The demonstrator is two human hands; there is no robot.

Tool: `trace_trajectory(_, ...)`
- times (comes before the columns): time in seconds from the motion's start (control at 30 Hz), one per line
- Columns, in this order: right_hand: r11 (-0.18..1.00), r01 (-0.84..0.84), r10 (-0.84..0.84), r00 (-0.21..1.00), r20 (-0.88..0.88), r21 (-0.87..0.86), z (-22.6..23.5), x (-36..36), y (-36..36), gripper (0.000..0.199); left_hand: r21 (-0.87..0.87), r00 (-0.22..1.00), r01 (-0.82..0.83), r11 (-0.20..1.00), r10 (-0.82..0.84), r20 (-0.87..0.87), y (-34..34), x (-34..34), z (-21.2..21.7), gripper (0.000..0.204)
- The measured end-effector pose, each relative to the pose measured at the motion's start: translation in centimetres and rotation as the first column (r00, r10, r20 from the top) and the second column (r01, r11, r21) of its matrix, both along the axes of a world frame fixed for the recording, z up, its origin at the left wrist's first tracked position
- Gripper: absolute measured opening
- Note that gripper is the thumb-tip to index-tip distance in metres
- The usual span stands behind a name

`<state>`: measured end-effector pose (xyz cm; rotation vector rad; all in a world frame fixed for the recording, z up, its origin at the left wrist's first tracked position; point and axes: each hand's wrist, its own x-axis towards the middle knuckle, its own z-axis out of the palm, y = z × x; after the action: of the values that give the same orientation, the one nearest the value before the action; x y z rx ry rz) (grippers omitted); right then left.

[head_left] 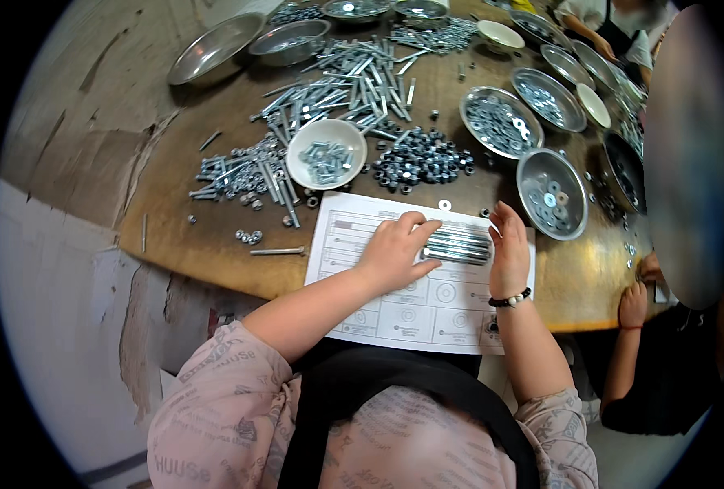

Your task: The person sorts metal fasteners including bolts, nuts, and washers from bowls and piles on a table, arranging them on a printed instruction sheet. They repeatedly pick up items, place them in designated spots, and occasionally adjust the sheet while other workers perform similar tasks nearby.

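Observation:
A row of several long steel bolts (pixel 457 245) lies side by side on a printed sheet (pixel 354 326) with line drawings of parts. My left hand (pixel 396 251) pinches the left ends of the row between thumb and fingers. At the right ends stands my right hand (pixel 509 251), its fingers stretched upward and its palm side against or very near the bolts; exact contact is hard to see. Past the sheet's far edge lie a flat washer (pixel 445 205) and a pile of dark nuts (pixel 417 160). A white bowl (pixel 303 173) of short bolts stands beside the pile.
Loose long bolts (pixel 354 81) cover the table's far middle. Smaller bolts and nuts (pixel 244 173) lie to the left. Metal bowls of washers (pixel 501 122) stand at the right, one (pixel 551 194) close to my right hand. Co-workers' hands (pixel 633 306) show at the right edge.

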<state>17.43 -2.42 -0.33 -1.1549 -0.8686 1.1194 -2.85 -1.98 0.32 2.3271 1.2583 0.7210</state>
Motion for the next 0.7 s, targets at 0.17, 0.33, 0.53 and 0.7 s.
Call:
trace_trajectory(0.17, 0.978, -0.179, 0.187, 0.979, 0.074, -0.105, 0.7, -2.5, 0.3, 0.025, -0.03, 0.964, -0.233, 0.972, 0.235, 0.123, -1.3, -8.9, 0.1, 0.036)
trace_trajectory(0.33, 0.936, -0.32, 0.34, 0.927, 0.155, -0.145, 0.4, -5.0, -0.1, 0.022, 0.002, 0.787, -0.613, 0.79, 0.61, 0.094, -1.2, -19.3, -1.2, 0.035)
trace_trajectory(0.53, 0.903, -0.386, 0.416, 0.895, 0.163, -0.189, 0.4, -6.6, -0.5, 0.018, 0.258, 0.655, -0.725, 0.639, 0.755, -0.027, 0.7, -28.5, -3.6, 0.041)
trace_trajectory(0.7, 0.901, -0.376, 0.415, 0.892, 0.178, -0.215, 0.7, -7.3, -0.9, 0.018, 0.362, 0.609, -0.716, 0.598, 0.787, -0.095, 4.8, -31.4, -3.3, 0.039)
